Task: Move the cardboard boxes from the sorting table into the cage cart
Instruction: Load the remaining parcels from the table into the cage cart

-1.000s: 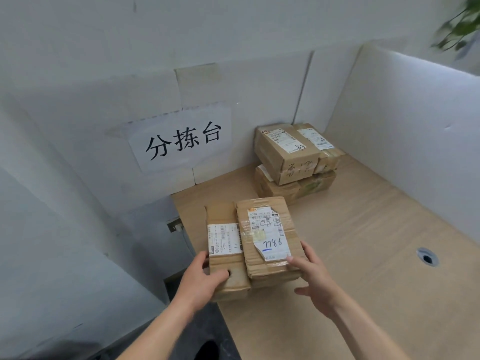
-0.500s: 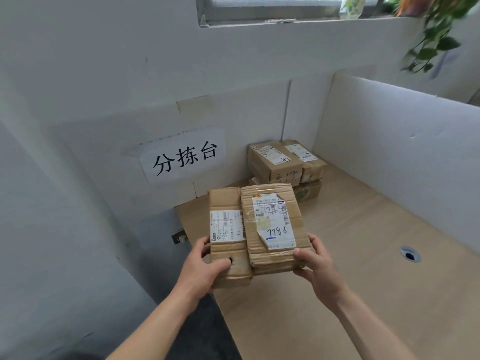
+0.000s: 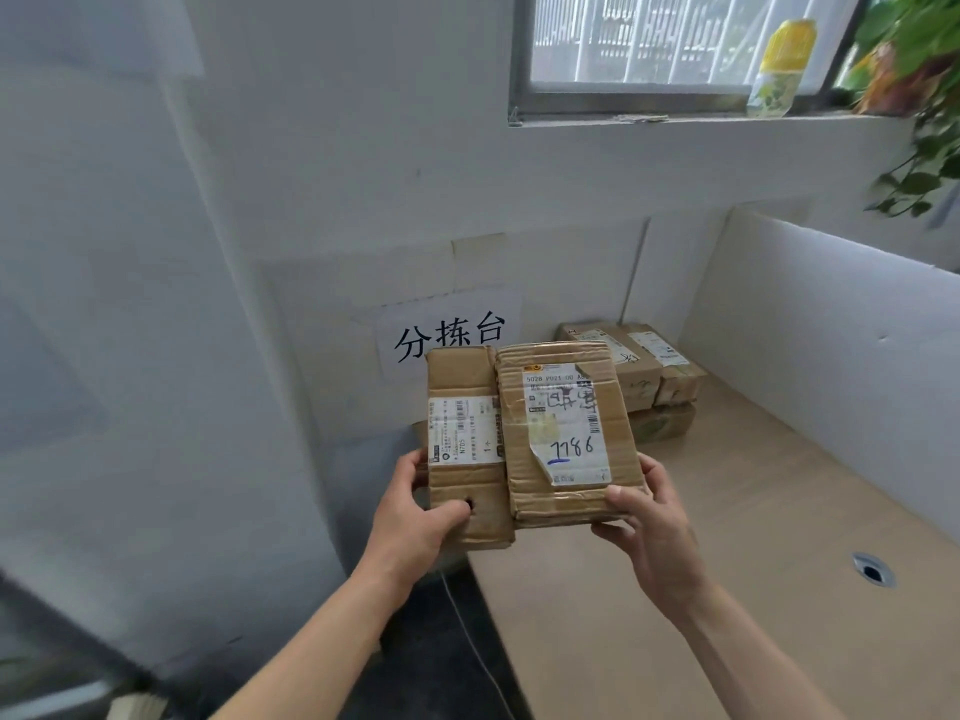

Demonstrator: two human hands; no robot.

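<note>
The pair now rides higher above the wooden worktop: left grip curled round the near edge of the narrow brown cardboard box, right grip curled round the wider brown cardboard box touching it, stacked brown parcels beyond both.

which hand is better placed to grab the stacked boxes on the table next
Right, probably. The right hand, gripping the 1786 box, is over the table, nearer the stack; the left hand, gripping the other box, is beyond the table's left edge. Both must unload first.
</note>
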